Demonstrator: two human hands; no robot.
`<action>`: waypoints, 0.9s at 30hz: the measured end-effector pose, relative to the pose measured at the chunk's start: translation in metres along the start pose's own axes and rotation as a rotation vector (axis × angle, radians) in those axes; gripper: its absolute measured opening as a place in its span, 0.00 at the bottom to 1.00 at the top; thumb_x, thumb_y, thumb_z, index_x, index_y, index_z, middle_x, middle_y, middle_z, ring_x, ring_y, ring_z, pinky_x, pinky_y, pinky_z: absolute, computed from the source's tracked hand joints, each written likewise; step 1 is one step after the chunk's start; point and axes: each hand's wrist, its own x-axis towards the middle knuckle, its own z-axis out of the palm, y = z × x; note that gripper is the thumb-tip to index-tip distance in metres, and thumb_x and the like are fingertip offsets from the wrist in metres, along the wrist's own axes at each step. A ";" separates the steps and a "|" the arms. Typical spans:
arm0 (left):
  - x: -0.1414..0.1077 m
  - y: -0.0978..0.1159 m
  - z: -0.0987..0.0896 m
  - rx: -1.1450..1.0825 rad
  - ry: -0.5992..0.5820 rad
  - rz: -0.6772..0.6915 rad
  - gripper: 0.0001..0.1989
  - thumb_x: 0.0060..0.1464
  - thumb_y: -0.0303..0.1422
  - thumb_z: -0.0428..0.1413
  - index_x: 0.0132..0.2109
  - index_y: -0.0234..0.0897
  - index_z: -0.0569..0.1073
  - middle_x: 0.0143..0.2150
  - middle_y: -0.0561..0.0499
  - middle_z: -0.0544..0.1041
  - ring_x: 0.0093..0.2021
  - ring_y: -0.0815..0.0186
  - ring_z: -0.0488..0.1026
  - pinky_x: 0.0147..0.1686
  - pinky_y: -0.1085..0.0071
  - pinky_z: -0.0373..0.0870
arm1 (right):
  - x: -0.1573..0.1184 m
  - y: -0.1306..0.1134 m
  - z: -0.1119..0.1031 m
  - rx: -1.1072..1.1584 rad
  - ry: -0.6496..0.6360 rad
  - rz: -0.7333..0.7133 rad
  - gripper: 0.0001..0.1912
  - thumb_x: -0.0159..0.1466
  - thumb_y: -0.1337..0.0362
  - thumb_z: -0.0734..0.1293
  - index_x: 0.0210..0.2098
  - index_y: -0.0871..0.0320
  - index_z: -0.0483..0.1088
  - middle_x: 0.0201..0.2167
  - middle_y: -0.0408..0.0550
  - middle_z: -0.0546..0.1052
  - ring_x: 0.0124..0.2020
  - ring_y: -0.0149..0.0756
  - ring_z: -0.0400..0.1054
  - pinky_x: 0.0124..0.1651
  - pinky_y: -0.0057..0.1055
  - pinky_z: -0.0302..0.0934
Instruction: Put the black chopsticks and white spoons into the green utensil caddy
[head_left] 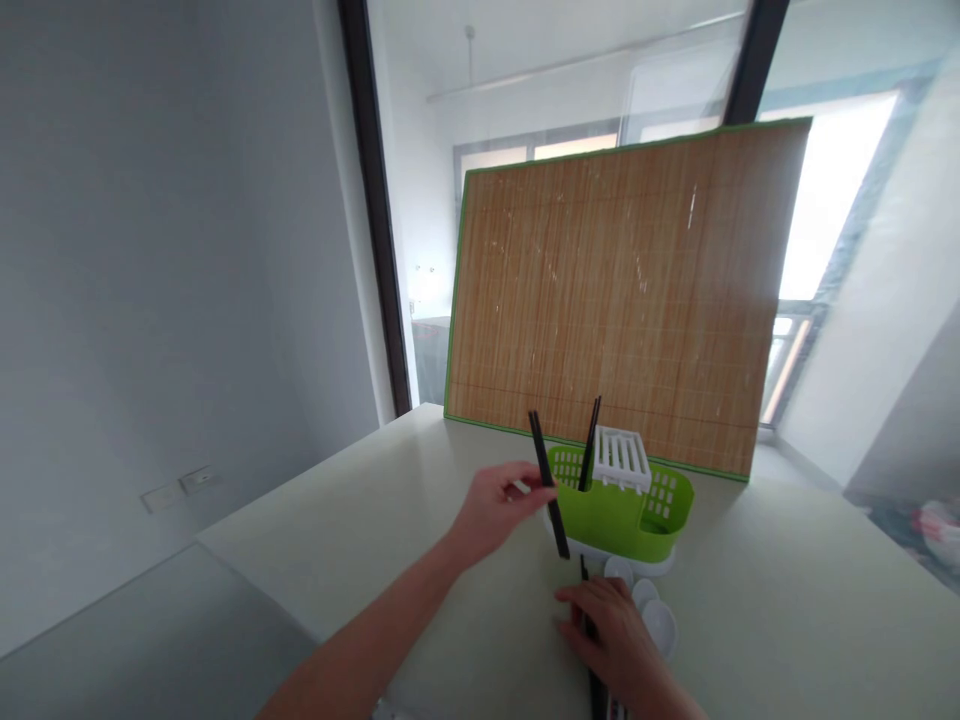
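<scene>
Black chopsticks (556,520) are pinched in my left hand (504,505), tilted in front of the left end of a green basket (619,520). More black chopsticks (590,445) stand inside that basket, beside a white slotted rack (622,458) on its middle. Nearer to me, my right hand (611,635) is low over the table with its fingers curled around dark chopsticks (596,695), whose tips stick out beyond the fingers. White spoons (660,627) lie just right of my right hand, partly hidden by it.
The basket stands on a white base (656,567) on the white table (420,500). Behind it, a bamboo mat (615,300) with green edging leans upright against the window frame. A grey wall (150,250) is at the left.
</scene>
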 end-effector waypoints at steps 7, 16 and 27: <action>0.098 -0.013 0.002 0.093 0.167 0.107 0.16 0.49 0.41 0.56 0.39 0.32 0.75 0.34 0.48 0.77 0.32 0.68 0.73 0.32 0.72 0.71 | 0.001 -0.003 -0.009 -0.080 0.012 -0.058 0.06 0.60 0.67 0.62 0.34 0.51 0.70 0.29 0.40 0.73 0.35 0.35 0.64 0.43 0.35 0.49; 0.140 -0.076 0.056 0.510 -0.078 -0.070 0.12 0.48 0.37 0.57 0.35 0.33 0.77 0.31 0.49 0.78 0.33 0.65 0.73 0.34 0.70 0.69 | 0.003 0.000 -0.011 -0.155 0.026 -0.083 0.06 0.61 0.67 0.61 0.32 0.52 0.70 0.28 0.41 0.72 0.35 0.35 0.63 0.45 0.37 0.47; 0.134 -0.083 0.069 0.634 -0.153 -0.087 0.12 0.47 0.32 0.57 0.42 0.38 0.75 0.32 0.50 0.77 0.36 0.64 0.73 0.37 0.70 0.67 | 0.003 0.000 -0.011 -0.171 0.011 -0.066 0.06 0.60 0.68 0.62 0.32 0.52 0.69 0.28 0.40 0.72 0.35 0.35 0.62 0.45 0.37 0.47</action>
